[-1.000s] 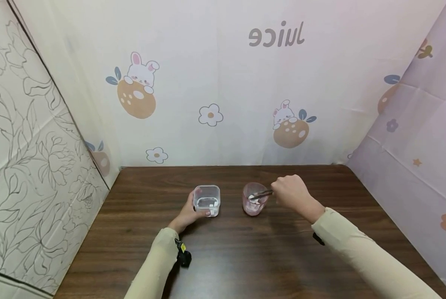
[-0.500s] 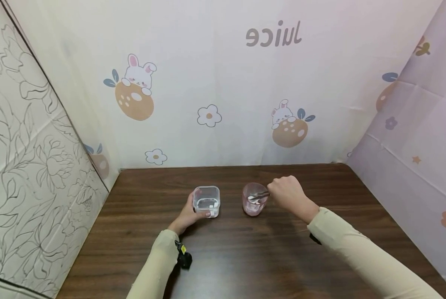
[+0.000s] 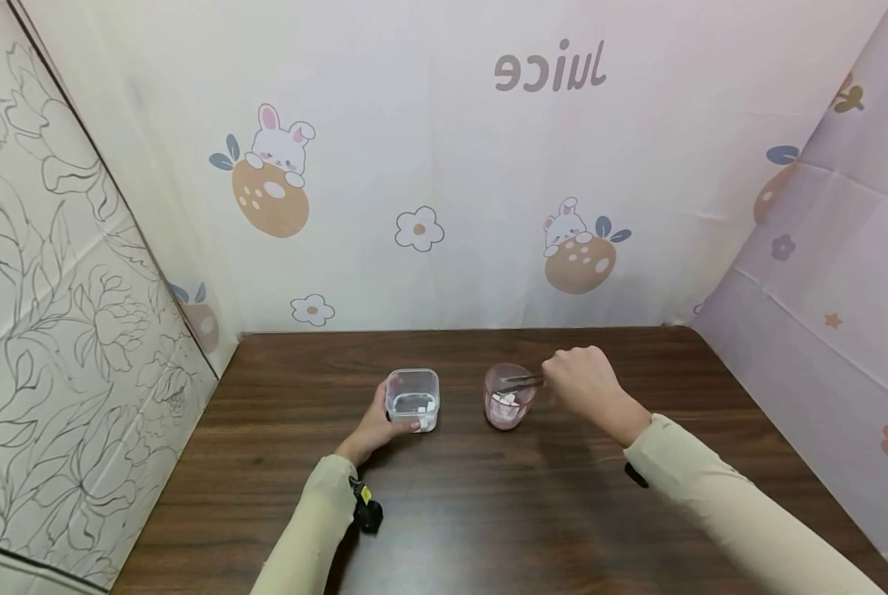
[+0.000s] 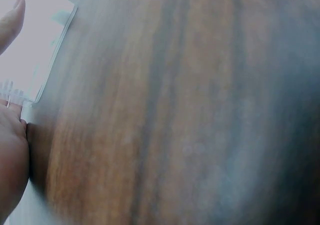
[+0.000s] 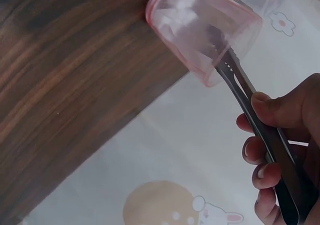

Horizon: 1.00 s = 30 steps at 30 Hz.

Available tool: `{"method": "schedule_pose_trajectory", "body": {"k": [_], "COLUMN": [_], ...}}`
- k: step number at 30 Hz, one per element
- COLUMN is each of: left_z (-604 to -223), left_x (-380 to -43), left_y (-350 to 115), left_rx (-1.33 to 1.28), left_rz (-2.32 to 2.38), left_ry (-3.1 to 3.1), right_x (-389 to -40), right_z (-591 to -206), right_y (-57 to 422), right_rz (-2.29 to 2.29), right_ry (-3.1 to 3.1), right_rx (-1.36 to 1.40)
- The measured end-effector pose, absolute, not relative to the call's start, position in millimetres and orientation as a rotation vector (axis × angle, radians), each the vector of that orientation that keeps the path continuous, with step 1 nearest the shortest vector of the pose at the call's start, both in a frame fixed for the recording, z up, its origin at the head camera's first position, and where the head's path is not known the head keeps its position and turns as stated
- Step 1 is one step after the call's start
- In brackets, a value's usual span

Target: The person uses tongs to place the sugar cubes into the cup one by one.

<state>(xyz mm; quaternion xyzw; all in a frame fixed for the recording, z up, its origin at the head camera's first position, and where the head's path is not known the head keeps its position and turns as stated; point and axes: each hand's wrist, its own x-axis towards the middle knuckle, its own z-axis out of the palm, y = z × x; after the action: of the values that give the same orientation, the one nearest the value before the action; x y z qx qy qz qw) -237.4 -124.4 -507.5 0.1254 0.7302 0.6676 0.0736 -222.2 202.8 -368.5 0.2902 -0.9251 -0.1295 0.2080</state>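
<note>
My left hand (image 3: pixel 373 428) grips a clear square plastic container (image 3: pixel 412 382) from its left side, the thumb along the near wall. A few small white cubes (image 3: pixel 424 418) lie in that container's near right corner. To the right stands a pink-tinted clear cup (image 3: pixel 494 382) with white pieces (image 3: pixel 505 408) at its bottom. My right hand (image 3: pixel 581 380) holds dark metal tongs (image 5: pixel 252 115), fingers curled round both arms. The tips of the tongs reach inside the cup's mouth. In the left wrist view, only the edge of the container (image 4: pixel 55 55) and part of the hand show.
Everything stands on a dark brown wooden table (image 3: pixel 474 512). A printed curtain (image 3: pixel 429 149) with rabbits and flowers hangs behind its far edge. More patterned sheets (image 3: pixel 79 330) rise at the left and right. A small black camera (image 3: pixel 368 514) sits at the left wrist.
The tongs dipped lower into the cup, and their tips are now higher, near its upper part. The right hand has shifted slightly left and then back right. The left hand stays on the container.
</note>
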Motion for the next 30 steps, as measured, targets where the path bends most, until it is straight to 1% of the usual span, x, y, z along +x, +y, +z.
{"method": "schedule_pose_trajectory", "body": {"k": [16, 30], "left_z": [-508.0, -508.2], "left_x": [-236.6, -237.9], "left_y": [-124.9, -125.0], "left_rx": [0.37, 0.364], "left_rz": [1.997, 2.008], "left_ry": [2.198, 2.178], "right_x": [-219.0, -218.8], "right_z": [-342.0, -334.7], "right_y": [198.0, 168.8], "right_rz": [-0.246, -0.192], "right_ry": [-2.542, -2.481], "right_rx": [0.774, 0.843]}}
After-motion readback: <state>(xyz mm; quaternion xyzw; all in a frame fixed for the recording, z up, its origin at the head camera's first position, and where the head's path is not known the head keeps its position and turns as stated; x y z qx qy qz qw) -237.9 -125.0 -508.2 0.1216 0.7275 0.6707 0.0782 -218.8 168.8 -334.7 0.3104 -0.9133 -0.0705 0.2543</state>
